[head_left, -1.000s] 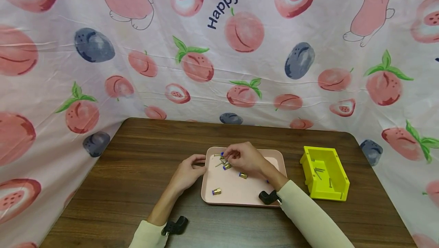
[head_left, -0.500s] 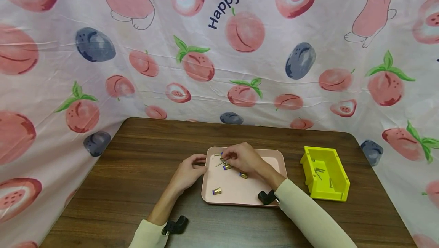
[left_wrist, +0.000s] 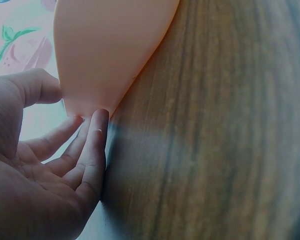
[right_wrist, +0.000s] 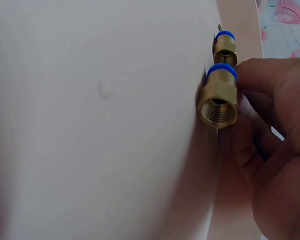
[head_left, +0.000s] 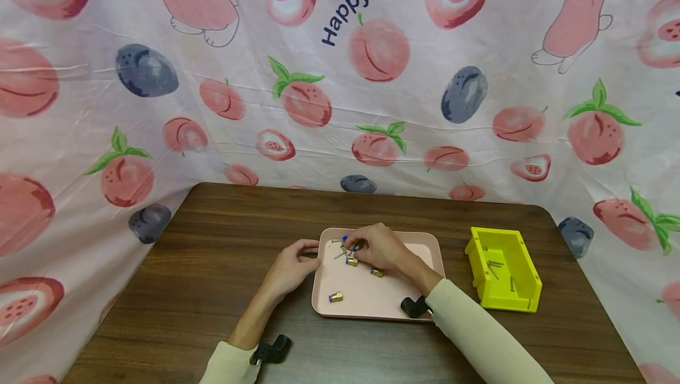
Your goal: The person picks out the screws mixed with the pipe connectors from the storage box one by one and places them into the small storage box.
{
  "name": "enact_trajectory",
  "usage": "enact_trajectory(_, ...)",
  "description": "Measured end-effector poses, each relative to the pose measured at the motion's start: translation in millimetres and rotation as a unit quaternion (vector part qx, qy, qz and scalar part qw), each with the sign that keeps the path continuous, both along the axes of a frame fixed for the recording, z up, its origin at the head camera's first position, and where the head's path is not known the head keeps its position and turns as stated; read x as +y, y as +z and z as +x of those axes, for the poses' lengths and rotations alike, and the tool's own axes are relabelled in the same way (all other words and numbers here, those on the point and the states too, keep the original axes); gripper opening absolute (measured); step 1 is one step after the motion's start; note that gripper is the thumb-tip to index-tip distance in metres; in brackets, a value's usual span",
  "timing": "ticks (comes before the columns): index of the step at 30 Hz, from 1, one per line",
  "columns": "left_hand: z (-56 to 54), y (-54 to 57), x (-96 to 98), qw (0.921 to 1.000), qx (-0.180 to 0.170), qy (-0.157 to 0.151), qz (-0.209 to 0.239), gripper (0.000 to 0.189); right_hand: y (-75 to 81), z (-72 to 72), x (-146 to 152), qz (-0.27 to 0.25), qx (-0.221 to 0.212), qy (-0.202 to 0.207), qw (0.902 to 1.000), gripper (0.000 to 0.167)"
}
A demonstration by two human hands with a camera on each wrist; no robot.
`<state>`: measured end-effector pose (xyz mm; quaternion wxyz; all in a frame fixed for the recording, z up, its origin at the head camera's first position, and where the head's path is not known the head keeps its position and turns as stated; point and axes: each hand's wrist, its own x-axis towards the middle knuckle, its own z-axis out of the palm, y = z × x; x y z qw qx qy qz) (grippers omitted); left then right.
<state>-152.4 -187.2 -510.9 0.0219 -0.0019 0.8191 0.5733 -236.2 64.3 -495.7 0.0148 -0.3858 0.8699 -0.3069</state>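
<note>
My left hand (head_left: 291,267) is at the left side of a pink tray (head_left: 361,307). In the left wrist view its thumb touches the rim and its relaxed fingers rest on the tray's outer wall. Over the tray's far left part, my right hand (head_left: 378,246) has its fingers bent down among small screws (head_left: 340,253) and brass fittings with blue collars. Its fingertips partly hide these pieces, so a hold on any is unclear. One fitting (head_left: 352,261) lies just below the fingers, another (head_left: 376,272) under the wrist. In the right wrist view, a threaded fitting (right_wrist: 219,102) is beside the fingers.
A separate brass fitting (head_left: 336,297) lies near the tray's front left corner. Right of the tray stands a yellow bin (head_left: 507,302) with several screws (head_left: 494,263) inside. All stand on a brown wooden table (head_left: 239,219); a fruit-print curtain (head_left: 329,101) hangs behind.
The right hand stays over the same cluster; its fingertips shift slightly and a blue collar now shows under them. The fitting below has turned a little. My left hand has not moved.
</note>
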Motion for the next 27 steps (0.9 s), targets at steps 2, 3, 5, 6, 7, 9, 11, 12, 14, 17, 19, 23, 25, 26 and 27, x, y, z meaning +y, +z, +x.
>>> enact_trajectory(2,0.2,-0.1,-0.3,1.0000,0.000,0.000,-0.002,0.042,0.0,0.0,-0.1,0.004,0.003,0.001,1.0000,0.020)
enact_trajectory(3,0.3,-0.1,-0.4,1.0000,0.000,0.000,-0.003,0.042,0.3,0.1,-0.3,0.007,0.005,0.002,1.0000,0.020)
enact_trajectory(5,0.3,-0.3,-0.6,1.0000,-0.001,0.000,-0.003,0.042,0.6,0.2,-0.5,0.007,0.008,0.004,0.9999,0.019)
enact_trajectory(6,0.5,0.1,-0.8,1.0000,-0.001,0.000,-0.002,0.042,0.8,0.2,-0.6,0.008,0.009,0.004,0.9999,0.018)
enact_trajectory(7,0.5,0.4,-0.9,1.0000,-0.001,0.000,-0.002,0.042,0.9,0.2,-0.7,0.007,0.009,0.006,0.9999,0.017)
enact_trajectory(9,0.5,0.8,-1.0,1.0000,-0.002,0.000,-0.002,0.042,0.9,0.1,-1.1,0.004,0.011,0.010,0.9999,0.016)
enact_trajectory(11,0.3,1.3,-1.0,1.0000,-0.002,-0.001,-0.001,0.042,1.0,0.1,-1.2,-0.002,0.008,0.014,0.9999,0.016)
enact_trajectory(12,0.1,1.4,-1.1,1.0000,-0.002,-0.001,0.000,0.042,0.8,0.1,-1.3,-0.004,0.006,0.016,0.9999,0.015)
enact_trajectory(14,-0.2,1.4,-1.0,1.0000,-0.003,-0.002,0.000,0.042,0.3,0.0,-1.3,-0.007,0.007,0.022,0.9997,0.014)
enact_trajectory(17,-0.5,1.3,-1.1,1.0000,-0.003,-0.003,0.002,0.042,-0.7,-0.2,-1.1,-0.011,0.010,0.031,0.9994,0.014)
enact_trajectory(19,-0.5,1.5,-1.3,1.0000,-0.003,-0.004,0.003,0.042,-1.4,-0.3,-0.9,-0.011,0.013,0.035,0.9992,0.015)
enact_trajectory(23,-0.9,0.9,-1.8,1.0000,-0.005,-0.006,0.004,0.042,-2.2,-0.3,0.0,-0.015,0.008,0.042,0.9990,0.015)
enact_trajectory(25,-1.2,1.5,-2.0,1.0000,-0.004,-0.006,0.004,0.042,-2.0,-0.5,0.7,-0.021,0.004,0.045,0.9987,0.015)
enact_trajectory(26,-1.5,1.4,-2.0,1.0000,-0.004,-0.006,0.005,0.042,-1.6,-0.6,1.0,-0.023,0.001,0.048,0.9986,0.015)
enact_trajectory(27,-1.8,1.7,-2.1,1.0000,-0.004,-0.005,0.005,0.042,-1.0,-0.8,1.2,-0.027,-0.003,0.049,0.9984,0.015)
